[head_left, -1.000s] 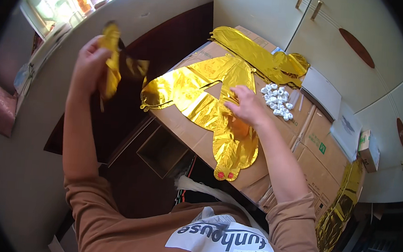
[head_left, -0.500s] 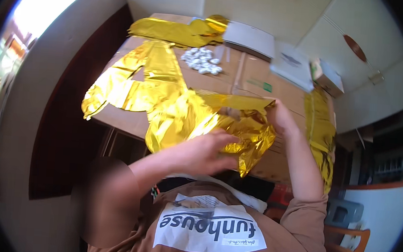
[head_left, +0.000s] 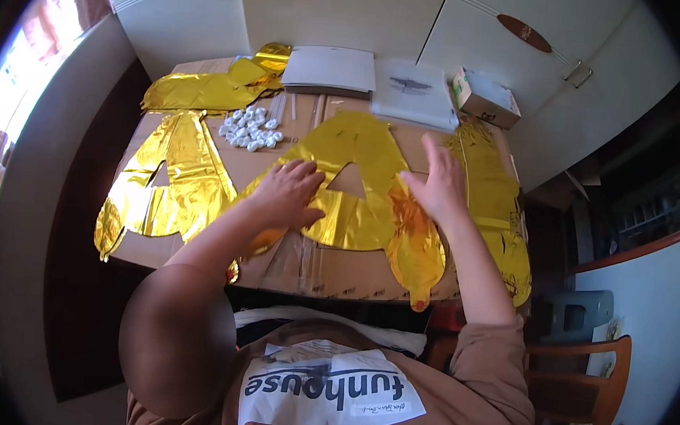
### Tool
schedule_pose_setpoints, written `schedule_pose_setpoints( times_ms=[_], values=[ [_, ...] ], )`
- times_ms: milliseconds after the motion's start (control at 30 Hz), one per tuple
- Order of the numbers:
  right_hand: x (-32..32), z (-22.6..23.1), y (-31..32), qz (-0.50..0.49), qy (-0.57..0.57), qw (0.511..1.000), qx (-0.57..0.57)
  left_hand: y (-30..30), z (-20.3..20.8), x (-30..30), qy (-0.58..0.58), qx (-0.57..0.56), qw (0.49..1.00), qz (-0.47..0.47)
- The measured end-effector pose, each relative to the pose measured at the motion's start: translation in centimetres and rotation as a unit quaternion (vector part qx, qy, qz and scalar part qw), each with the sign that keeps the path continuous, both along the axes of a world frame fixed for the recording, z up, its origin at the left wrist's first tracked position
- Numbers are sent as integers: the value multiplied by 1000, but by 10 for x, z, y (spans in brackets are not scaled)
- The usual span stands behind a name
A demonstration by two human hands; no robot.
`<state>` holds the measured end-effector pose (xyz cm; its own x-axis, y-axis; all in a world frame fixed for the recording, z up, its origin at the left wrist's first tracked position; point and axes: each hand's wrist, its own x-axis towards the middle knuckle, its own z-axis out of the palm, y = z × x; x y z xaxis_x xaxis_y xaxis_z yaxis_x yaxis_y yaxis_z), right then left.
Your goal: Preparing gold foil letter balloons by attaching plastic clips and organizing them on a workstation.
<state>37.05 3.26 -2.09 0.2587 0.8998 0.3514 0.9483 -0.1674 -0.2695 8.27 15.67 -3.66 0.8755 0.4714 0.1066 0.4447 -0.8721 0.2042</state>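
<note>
A gold, letter-shaped foil balloon (head_left: 357, 146), uninflated, lies spread on the cardboard-covered table in front of me. My left hand (head_left: 290, 192) rests on its left side with the fingers outstretched. My right hand (head_left: 442, 181) is at its right leg, thumb and fingers apart; whether the hand touches the foil there I cannot tell. The lower end of that leg (head_left: 416, 258) is crumpled and reaches the table's near edge. To the left lies a second gold letter-shaped foil balloon (head_left: 189, 153), also flat, its right side close to my left forearm.
Small white round pieces (head_left: 251, 128) lie in a pile behind my left hand. More gold foil lies at the far left (head_left: 202, 90) and along the right side (head_left: 493, 200). A white flat box (head_left: 330, 69), a pale sheet (head_left: 415, 93) and a small carton (head_left: 486, 98) line the back.
The bunched foil balloon between my hands has been spread out flat on the table. My left hand has moved left and forward onto it; my right hand has opened from the foil's edge.
</note>
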Motion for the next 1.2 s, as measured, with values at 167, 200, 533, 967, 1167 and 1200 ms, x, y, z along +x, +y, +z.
schedule_pose_setpoints(
  times_ms=[167,200,533,967,1167,1200],
  values=[
    [-15,-39,-48,116,-40,992,-31,-35,8,-6,7,10,1000,19],
    [-14,-39,-48,121,-37,992,-7,-35,9,-7,-9,7,1000,18],
    [167,-7,5,-210,187,957,76,-23,24,12,-92,15,995,24],
    [238,-58,29,-265,214,940,-16,12,18,232,-160,-168,962,-141],
    [239,-53,24,-207,234,949,47,13,-29,360,-208,98,944,-238],
    [242,-57,23,-214,245,944,52,11,-32,372,-219,168,925,-260]
  ],
)
